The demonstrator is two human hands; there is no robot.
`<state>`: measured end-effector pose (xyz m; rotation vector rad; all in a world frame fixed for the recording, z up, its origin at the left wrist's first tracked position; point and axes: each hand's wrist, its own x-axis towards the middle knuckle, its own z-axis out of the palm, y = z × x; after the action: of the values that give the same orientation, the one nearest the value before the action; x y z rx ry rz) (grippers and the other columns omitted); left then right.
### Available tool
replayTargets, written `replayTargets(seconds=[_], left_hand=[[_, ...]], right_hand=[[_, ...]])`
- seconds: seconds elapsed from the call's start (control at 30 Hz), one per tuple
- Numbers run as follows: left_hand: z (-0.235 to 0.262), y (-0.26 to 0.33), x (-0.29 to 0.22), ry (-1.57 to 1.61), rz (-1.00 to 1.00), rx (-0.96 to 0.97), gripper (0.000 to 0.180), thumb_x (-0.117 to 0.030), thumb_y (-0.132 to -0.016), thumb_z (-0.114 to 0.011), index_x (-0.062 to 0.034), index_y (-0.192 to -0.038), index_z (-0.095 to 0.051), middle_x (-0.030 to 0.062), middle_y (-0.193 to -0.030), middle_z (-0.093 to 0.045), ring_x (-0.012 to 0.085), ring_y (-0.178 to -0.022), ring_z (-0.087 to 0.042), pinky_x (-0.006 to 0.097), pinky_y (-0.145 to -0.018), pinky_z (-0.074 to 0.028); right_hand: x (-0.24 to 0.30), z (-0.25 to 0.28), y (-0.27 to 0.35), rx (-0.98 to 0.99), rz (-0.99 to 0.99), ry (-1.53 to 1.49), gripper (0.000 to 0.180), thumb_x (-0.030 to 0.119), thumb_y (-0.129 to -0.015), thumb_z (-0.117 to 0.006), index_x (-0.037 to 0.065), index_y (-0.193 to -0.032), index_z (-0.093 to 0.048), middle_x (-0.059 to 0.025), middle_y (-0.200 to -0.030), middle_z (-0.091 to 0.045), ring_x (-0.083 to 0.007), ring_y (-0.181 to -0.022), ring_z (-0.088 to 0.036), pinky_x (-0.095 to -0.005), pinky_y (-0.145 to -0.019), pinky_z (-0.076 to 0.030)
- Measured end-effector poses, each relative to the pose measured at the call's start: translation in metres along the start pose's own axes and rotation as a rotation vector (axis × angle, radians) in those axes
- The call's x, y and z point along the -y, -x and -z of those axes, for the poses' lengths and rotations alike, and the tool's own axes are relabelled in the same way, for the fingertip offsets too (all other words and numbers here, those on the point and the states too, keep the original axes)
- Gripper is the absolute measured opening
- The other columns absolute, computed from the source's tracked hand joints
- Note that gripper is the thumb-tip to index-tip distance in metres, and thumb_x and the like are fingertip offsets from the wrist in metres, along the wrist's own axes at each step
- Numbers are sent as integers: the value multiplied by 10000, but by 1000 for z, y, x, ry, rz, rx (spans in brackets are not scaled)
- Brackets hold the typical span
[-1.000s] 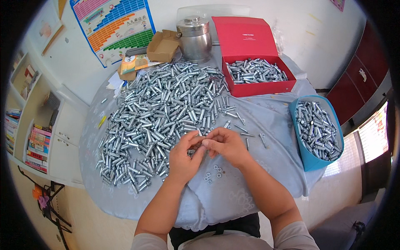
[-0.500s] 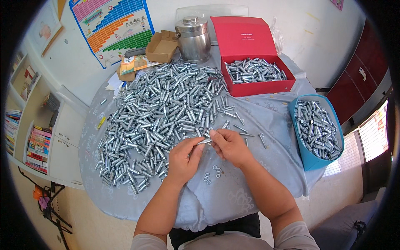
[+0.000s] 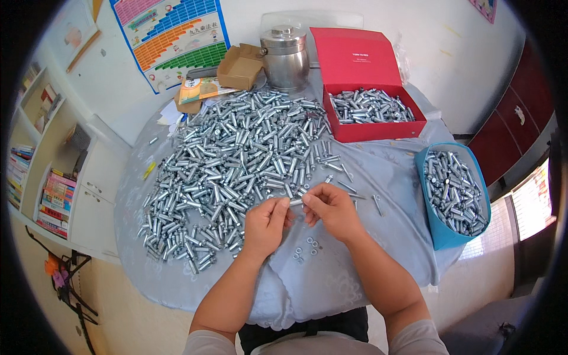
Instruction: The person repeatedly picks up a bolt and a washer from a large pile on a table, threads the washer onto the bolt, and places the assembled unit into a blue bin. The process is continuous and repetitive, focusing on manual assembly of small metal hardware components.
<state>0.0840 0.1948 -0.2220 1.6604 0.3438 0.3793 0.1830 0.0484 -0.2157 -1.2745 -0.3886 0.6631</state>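
Between both hands, just in front of the pile, is a silver expansion bolt (image 3: pixel 296 202) lying roughly crosswise. My left hand (image 3: pixel 264 229) pinches its left end with thumb and fingers. At the other end my right hand (image 3: pixel 335 214) is closed, thumb and forefinger on the bolt; fingers hide part of it. Several loose hex nuts (image 3: pixel 314 243) lie on the cloth below the hands. A large heap of similar metal bolts (image 3: pixel 236 160) spreads beyond and to the left. A few thin loose pieces (image 3: pixel 377 205) lie right of my right hand.
An open red box (image 3: pixel 378 131) filled with bolts stands at the back right. A blue bin (image 3: pixel 448 236), also full, is at the table's right edge. Behind the heap are a steel pot (image 3: pixel 285 62) and a cardboard box (image 3: pixel 239 68). A grey cloth (image 3: pixel 402 171) covers the table.
The view has shifted slightly, moving the table contents a little right and down. My fingers have changed their grip, and the bolt between them shows more clearly.
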Motion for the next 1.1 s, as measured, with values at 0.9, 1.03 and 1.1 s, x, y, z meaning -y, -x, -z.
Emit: replayTargets(seconds=[0.9, 1.03, 1.1], left_hand=[[0, 1, -2, 153, -25, -32, 227, -162, -936, -625, 26, -1049, -685, 89, -822, -690, 117, -654, -628, 242, -604, -524], [0, 0, -3, 151, -27, -51, 230, -161, -936, -625, 26, -1056, -684, 89, -826, -690, 118, -651, -627, 243, -599, -525], [0, -1, 0, 167, -30, -49, 228, -159, -936, -625, 25, -1058, -684, 89, -829, -690, 117, -649, -625, 243, -599, -524]], right_hand=[[2, 5, 0, 32, -185, 77, 154, 143, -935, -618, -10, -926, -636, -42, -798, -631, -97, -671, -581, -244, -571, -471], [-5, -3, -1, 11, 8, 24, 173, 165, -937, -621, -8, -941, -630, -40, -784, -628, -98, -655, -573, -244, -577, -468], [6, -9, 3, -26, -11, 16, 167, 159, -936, -620, -7, -947, -625, -37, -770, -621, -97, -647, -567, -243, -582, -467]])
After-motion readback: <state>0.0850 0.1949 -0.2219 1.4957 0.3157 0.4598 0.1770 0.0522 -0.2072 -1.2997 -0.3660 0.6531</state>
